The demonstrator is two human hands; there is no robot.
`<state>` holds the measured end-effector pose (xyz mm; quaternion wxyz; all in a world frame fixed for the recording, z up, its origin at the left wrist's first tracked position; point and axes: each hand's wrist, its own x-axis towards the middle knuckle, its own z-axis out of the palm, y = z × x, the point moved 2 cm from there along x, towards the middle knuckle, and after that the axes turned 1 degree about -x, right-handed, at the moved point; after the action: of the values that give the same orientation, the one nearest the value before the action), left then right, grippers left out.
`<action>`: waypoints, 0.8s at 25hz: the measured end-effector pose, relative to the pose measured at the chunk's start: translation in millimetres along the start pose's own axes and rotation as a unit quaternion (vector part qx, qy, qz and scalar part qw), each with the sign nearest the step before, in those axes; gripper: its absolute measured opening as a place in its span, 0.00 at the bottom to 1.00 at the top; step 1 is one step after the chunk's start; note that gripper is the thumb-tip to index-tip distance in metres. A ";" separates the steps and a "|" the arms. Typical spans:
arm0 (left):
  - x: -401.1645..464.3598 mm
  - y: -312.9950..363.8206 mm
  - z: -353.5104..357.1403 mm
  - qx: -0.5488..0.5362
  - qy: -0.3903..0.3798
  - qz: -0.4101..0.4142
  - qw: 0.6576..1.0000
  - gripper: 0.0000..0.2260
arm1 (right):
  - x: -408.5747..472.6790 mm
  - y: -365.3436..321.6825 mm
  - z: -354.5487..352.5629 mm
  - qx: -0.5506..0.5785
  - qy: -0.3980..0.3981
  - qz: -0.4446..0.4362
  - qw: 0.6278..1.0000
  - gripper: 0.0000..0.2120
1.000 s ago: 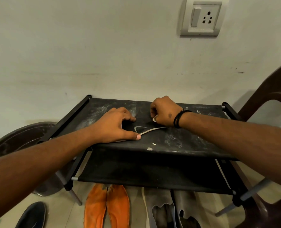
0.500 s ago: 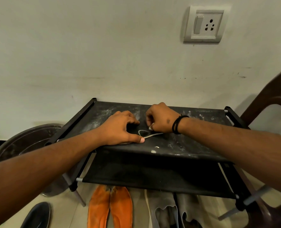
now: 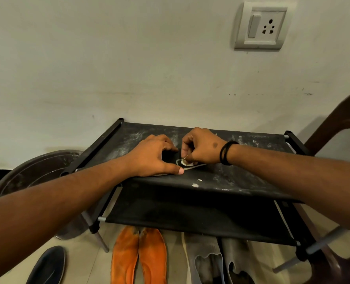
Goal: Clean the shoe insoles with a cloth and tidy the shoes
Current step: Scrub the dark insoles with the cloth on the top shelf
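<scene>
A black insole (image 3: 196, 166) with a pale edge lies flat on the dusty top shelf of a black shoe rack (image 3: 241, 177). My left hand (image 3: 153, 155) holds it down, thumb along its near edge and fingers curled over it. My right hand (image 3: 202, 146), with a black band on the wrist, pinches a small white cloth wad (image 3: 185, 162) against the insole's tip. Most of the insole is hidden under my hands.
Below the rack stand orange shoes (image 3: 139, 257) and grey shoes (image 3: 211, 261); a dark shoe (image 3: 47, 265) lies at the lower left. A round metal basin (image 3: 36, 173) leans at the left, a brown plastic chair (image 3: 344, 128) stands at the right, and a wall socket (image 3: 261, 25) is above.
My right hand has slid left along the insole toward my left hand, and the white cloth now shows under its fingers. My left hand stays pressed in place.
</scene>
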<state>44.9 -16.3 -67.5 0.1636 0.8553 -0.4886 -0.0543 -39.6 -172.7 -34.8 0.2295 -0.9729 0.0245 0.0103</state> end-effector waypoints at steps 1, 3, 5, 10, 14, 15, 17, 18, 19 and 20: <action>1.0 0.5 -0.2 0.000 -0.002 -0.002 1.000 0.42 | 5.8 4.5 -2.8 -0.030 0.021 0.003 0.999 0.06; 1.3 0.7 0.1 -0.006 -0.001 -0.003 1.000 0.39 | 13.7 7.8 -6.3 -0.105 0.058 0.003 0.993 0.06; -0.4 -0.2 0.5 -0.006 -0.004 0.000 1.000 0.41 | 13.7 4.6 -4.4 -0.099 0.044 -0.001 0.994 0.06; 1.0 1.3 -0.3 -0.001 -0.001 0.011 1.000 0.40 | 10.9 10.1 -13.6 -0.014 -0.011 0.029 0.999 0.04; 0.9 -0.7 0.4 -0.011 -0.002 0.001 1.000 0.39 | 18.5 11.9 -12.6 -0.125 0.062 0.026 0.990 0.04; -0.2 -1.3 0.4 -0.007 -0.006 0.002 1.000 0.42 | 17.3 9.4 -8.8 -0.093 0.035 0.018 0.995 0.04; -0.5 -1.4 0.1 -0.005 -0.005 0.008 1.000 0.43 | 12.8 4.6 -6.6 -0.020 -0.012 0.023 0.999 0.05; 0.4 -0.5 -0.2 -0.007 -0.005 0.006 1.000 0.42 | 15.6 7.1 -8.2 -0.020 -0.004 0.030 0.999 0.05; 1.3 0.4 -0.4 -0.011 -0.005 0.002 1.000 0.40 | 19.9 10.8 -10.9 -0.051 0.022 0.033 0.998 0.04; 1.6 1.4 -0.5 -0.015 -0.005 -0.001 1.000 0.39 | 23.2 13.0 -12.6 -0.099 0.054 0.031 0.993 0.04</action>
<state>44.7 -18.2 -66.4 0.1737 0.8531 -0.4876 -0.0655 -16.9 -190.9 -30.0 0.1302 -0.9888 0.0662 -0.0323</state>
